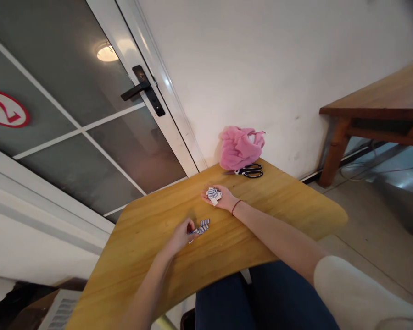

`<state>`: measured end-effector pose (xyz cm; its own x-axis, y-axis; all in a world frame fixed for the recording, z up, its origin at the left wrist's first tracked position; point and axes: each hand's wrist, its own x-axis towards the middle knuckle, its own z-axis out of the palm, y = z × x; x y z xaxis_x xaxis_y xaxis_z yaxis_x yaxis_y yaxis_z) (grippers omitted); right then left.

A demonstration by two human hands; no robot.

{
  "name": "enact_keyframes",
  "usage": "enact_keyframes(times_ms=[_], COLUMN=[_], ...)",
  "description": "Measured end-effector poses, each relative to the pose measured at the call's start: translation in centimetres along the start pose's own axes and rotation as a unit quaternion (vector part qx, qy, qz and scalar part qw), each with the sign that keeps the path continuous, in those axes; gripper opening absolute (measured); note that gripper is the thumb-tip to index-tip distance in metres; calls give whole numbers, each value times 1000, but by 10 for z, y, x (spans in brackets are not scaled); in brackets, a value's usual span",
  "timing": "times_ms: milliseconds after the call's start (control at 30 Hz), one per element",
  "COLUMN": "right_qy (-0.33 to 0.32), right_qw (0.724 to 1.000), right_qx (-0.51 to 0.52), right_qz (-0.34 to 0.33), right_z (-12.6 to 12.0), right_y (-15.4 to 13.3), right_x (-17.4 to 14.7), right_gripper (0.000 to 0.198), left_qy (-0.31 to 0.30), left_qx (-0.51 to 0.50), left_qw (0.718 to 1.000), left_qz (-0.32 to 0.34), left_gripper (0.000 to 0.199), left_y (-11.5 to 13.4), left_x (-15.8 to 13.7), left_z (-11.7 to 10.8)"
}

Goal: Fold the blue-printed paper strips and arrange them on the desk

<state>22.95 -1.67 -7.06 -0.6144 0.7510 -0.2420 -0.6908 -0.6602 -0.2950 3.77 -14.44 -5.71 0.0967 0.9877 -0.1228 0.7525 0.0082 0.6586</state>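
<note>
Palm up above the middle of the table, my right hand (225, 200) cradles a loose pile of small white paper slips (214, 194) with blue markings. Its fingers point left and a thin red cord circles the wrist. My left hand (184, 233) is low over the tabletop, thumb and fingers curled together at the left end of a short row of similar blue-edged slips (203, 227). Its fingertips partly hide the slips they pinch. The wooden table (144, 256) lies under both hands.
Black-handled scissors (249, 171) lie at the table's back corner, beside a crumpled pink cloth (241, 149) against the white wall. A glass-panelled door with a black handle (146, 89) stands at the left. Another wooden table (375, 101) is at the right.
</note>
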Motion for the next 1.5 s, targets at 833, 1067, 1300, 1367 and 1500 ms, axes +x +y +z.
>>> enact_keyframes(times_ms=[833, 1067, 1300, 1367, 1500], right_qy=[0, 2, 3, 4, 1], right_qw=[1000, 1000, 1000, 1000, 1000], right_qx=[8, 8, 8, 8, 8], right_qz=[0, 2, 6, 7, 8], right_z=[-2, -1, 1, 1, -1], right_y=[-4, -3, -1, -2, -3], right_x=[5, 3, 1, 1, 3], right_gripper=[21, 22, 22, 22, 23], left_qy=[-79, -68, -94, -98, -91], left_qx=[17, 12, -28, -34, -45], left_qw=[996, 996, 995, 995, 995], left_qz=[35, 49, 20, 11, 6], left_gripper=[20, 21, 34, 33, 27], left_y=[28, 20, 20, 20, 20], left_x=[16, 20, 24, 25, 24], left_z=[-2, 12, 12, 12, 11])
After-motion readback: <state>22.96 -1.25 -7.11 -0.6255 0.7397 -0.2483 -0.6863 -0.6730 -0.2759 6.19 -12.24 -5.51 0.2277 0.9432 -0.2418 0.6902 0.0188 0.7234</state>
